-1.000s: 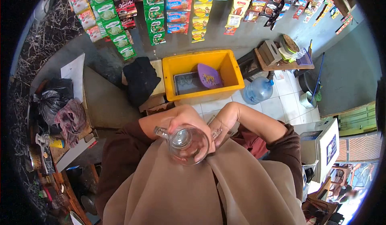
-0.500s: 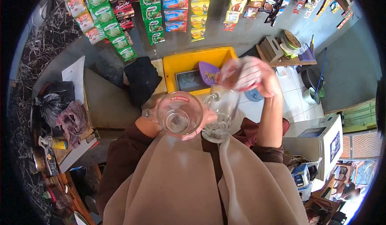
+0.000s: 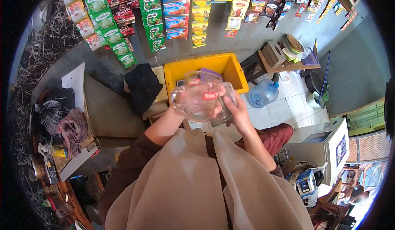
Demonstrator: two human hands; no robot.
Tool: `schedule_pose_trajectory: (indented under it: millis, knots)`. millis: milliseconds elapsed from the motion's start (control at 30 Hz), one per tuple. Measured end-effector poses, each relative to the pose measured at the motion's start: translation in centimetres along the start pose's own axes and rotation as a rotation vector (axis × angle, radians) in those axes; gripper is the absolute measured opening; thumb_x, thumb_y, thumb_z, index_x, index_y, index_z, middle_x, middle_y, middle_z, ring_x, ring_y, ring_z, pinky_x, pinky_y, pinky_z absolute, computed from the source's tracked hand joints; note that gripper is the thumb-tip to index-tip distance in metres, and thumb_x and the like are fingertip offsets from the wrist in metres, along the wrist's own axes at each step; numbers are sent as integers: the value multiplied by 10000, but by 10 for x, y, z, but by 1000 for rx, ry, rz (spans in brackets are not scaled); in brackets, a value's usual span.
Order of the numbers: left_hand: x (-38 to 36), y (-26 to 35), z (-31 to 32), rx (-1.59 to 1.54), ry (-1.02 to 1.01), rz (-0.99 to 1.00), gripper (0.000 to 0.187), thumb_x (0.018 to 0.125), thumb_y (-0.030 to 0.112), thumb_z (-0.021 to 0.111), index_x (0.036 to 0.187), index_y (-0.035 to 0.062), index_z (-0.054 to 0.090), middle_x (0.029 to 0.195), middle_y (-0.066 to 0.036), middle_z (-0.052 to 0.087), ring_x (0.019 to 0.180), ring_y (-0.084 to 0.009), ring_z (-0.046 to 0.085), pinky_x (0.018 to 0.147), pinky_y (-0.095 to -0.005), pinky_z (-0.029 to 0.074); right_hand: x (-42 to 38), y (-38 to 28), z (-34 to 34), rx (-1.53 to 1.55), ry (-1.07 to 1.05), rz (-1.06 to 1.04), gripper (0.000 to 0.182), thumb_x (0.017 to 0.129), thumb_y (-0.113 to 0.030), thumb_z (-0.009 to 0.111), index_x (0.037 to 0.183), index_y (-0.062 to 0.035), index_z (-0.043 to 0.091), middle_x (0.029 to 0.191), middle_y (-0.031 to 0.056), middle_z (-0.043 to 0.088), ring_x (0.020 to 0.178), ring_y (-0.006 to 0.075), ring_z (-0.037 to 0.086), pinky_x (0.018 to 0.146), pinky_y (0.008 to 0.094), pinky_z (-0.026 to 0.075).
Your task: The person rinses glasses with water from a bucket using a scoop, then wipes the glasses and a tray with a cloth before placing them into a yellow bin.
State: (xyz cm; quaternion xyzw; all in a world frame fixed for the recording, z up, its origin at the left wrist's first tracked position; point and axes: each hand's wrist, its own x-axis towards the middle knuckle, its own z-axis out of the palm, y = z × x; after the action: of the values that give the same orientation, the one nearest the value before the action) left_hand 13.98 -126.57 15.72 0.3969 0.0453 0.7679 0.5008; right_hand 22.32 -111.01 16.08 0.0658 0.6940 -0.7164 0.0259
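Note:
Both hands are raised in front of my chest, over the yellow tub [image 3: 232,67]. My left hand [image 3: 187,111] grips a clear glass mug [image 3: 200,94] with a red logo, tipped on its side, handle pointing left. My right hand [image 3: 237,108] presses against a second clear glass mug [image 3: 225,114], which sits tight behind and right of the first and is largely hidden by it. The two mugs touch. A purple plate [image 3: 210,71] lies in the tub, mostly hidden behind the mugs.
Strips of drink sachets [image 3: 154,12] hang on the wall above. A black bag [image 3: 142,86] sits left of the tub and a blue water jug [image 3: 263,93] to its right on the tiled floor. A cluttered counter [image 3: 66,119] is at left, a white appliance [image 3: 329,145] at right.
The mugs rose from chest level to in front of the tub. The right hand dropped from above the second mug and closed in beside the first, which tipped sideways.

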Motion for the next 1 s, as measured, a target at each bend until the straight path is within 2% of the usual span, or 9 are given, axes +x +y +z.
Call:
schedule_pose_trajectory:
  millis: [100,167,233,367,500,700,733,900,1000]
  knots:
    - [-1,-4,2,38,118,-1,847,655,499,656,1214,-13,278,1127,-94,359,891,-297,511,762,-383,448,-18,-27,-21,83,58,4,366,880,-183,441,1201,-15,388,938,22,526,743,47,449,662,194,384]
    - [0,-24,1,206,574,52,641,717,401,574,1210,60,346,1029,-110,496,912,-244,520,817,-387,412,-8,-26,-15,316,129,-335,410,889,-190,413,1239,13,342,958,28,518,667,20,398,605,166,355]
    - [12,-28,13,341,487,123,621,722,410,587,1192,63,376,1064,-95,493,967,-197,508,839,-362,417,-6,-32,17,92,335,-423,473,878,-361,395,1179,3,398,808,31,551,624,58,498,490,168,373]
    - [26,-28,22,307,725,290,504,727,367,599,1110,73,456,1051,-54,516,909,-151,539,770,-296,455,-16,-19,47,-324,362,-964,415,864,-238,426,1193,13,393,1282,206,353,1258,264,243,1001,389,176]
    - [0,-43,-10,505,852,69,468,815,297,518,1188,41,397,1142,-103,474,992,-171,509,859,-311,410,-24,-34,62,-810,361,-1049,295,807,-163,487,1062,-18,516,1262,194,384,1215,306,312,979,449,222]
    - [30,-47,14,1788,1063,195,284,778,203,547,1002,33,505,896,-102,567,776,-196,575,655,-311,439,7,-59,51,-1059,449,-873,222,705,-17,537,917,-23,604,1206,119,465,1080,270,481,866,384,400]
    - [26,-52,3,1331,1147,226,430,678,228,653,1011,16,483,872,-110,547,824,-219,526,715,-322,418,10,-65,43,-877,403,-818,219,715,-16,531,921,-19,605,1164,107,494,995,253,528,800,355,441]
    - [15,-47,21,1406,1002,277,701,452,242,789,1035,18,470,922,-101,514,903,-227,465,759,-320,399,27,-91,-26,370,265,-185,339,740,16,461,1067,-40,528,996,132,557,881,203,540,799,289,423]
    - [18,-40,23,1588,950,280,688,464,234,785,1034,15,467,942,-106,496,885,-217,477,748,-308,406,10,-106,-9,364,251,-417,400,705,38,458,1096,-42,489,913,147,570,822,241,565,750,299,440]
